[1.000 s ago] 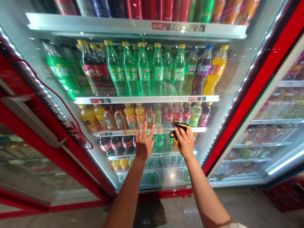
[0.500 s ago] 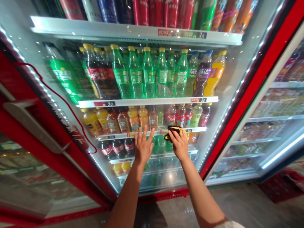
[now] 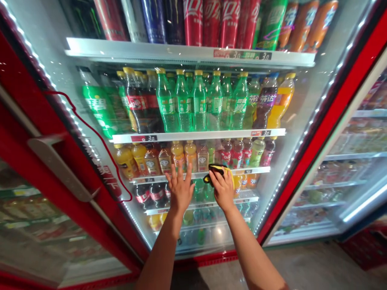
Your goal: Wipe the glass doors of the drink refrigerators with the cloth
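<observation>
My left hand [image 3: 180,190] is spread flat at the glass door [image 3: 217,235] of a drinks fridge, fingers pointing up and holding nothing. To its right, my right hand [image 3: 223,187] has its fingers over a folded black and yellow cloth [image 3: 217,166], pressed against the same glass. Some of the cloth is hidden under the palm. Behind the glass, green soda bottles [image 3: 199,102] stand in a row on one shelf. Below them, small juice bottles [image 3: 177,151] show just beyond my fingertips.
A grey door handle [image 3: 60,167] sticks out from the red frame on the left. Red soda cans [image 3: 211,22] fill the top shelf. Another lit fridge [image 3: 335,173] stands to the right, with a dark red crate [image 3: 359,247] on the floor beside it.
My right hand has shifted a little left and down across the glass with the cloth. My left hand stays spread at the glass, slightly lower against the shelves. The view has shifted slightly.
</observation>
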Tool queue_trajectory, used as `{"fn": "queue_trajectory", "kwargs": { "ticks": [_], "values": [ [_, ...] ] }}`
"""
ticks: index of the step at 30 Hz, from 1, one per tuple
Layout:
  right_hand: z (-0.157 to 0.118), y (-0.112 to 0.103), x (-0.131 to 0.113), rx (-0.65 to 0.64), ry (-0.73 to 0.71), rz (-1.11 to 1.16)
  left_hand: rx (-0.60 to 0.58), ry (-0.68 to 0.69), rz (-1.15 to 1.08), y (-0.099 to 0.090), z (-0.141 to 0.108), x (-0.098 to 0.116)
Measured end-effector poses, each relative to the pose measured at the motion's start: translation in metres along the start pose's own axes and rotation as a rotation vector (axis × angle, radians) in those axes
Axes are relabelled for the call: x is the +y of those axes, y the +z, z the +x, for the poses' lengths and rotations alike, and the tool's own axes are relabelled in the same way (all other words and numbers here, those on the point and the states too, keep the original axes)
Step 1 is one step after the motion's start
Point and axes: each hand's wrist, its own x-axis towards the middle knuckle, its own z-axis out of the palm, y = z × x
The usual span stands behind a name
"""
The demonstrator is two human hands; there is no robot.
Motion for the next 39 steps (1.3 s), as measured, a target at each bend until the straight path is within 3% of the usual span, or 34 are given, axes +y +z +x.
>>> {"fn": "queue_trajectory", "kwargs": {
  "ticks": [3,6,8,11,14,16,19,21,25,28,32,36,39],
  "values": [
    [-0.008,-0.005,0.020,0.093,0.116,0.015,-0.027,0.008,-0.002,0.001,-0.001,-0.003],
    [0.017,-0.009,0.027,0.250,0.277,0.051,-0.039,0.009,-0.006,0.001,-0.003,-0.006],
    [0.038,-0.007,0.016,0.263,0.300,0.066,-0.039,0.009,-0.011,0.001,-0.003,-0.006],
    [0.050,0.001,-0.013,0.168,0.220,0.071,-0.045,0.021,-0.027,0.002,-0.004,-0.007],
    [0.031,0.007,-0.030,0.027,0.053,0.050,-0.057,0.029,-0.038,0.002,-0.005,-0.008],
    [0.013,0.006,-0.024,-0.014,-0.016,0.036,-0.063,0.035,-0.043,-0.001,-0.006,-0.010],
    [0.000,-0.004,0.001,0.075,0.033,0.040,-0.043,-0.005,-0.038,-0.008,-0.010,-0.020],
    [0.010,-0.010,0.013,0.170,0.120,0.048,-0.016,-0.063,-0.025,-0.014,-0.011,-0.031],
    [0.050,-0.008,0.001,0.268,0.233,0.056,0.002,-0.100,-0.014,-0.019,-0.011,-0.049],
    [0.061,0.004,-0.031,0.231,0.202,0.056,-0.003,-0.086,-0.012,-0.018,-0.010,-0.055],
    [0.034,0.021,-0.058,0.102,0.021,0.027,-0.016,-0.097,-0.010,-0.013,-0.011,-0.055],
    [0.003,0.019,-0.046,0.026,-0.088,0.001,-0.019,-0.091,-0.025,-0.010,-0.013,-0.058],
    [0.011,0.012,-0.035,0.077,0.015,0.013,-0.015,-0.086,-0.025,-0.006,-0.015,-0.062]
  ]
}}
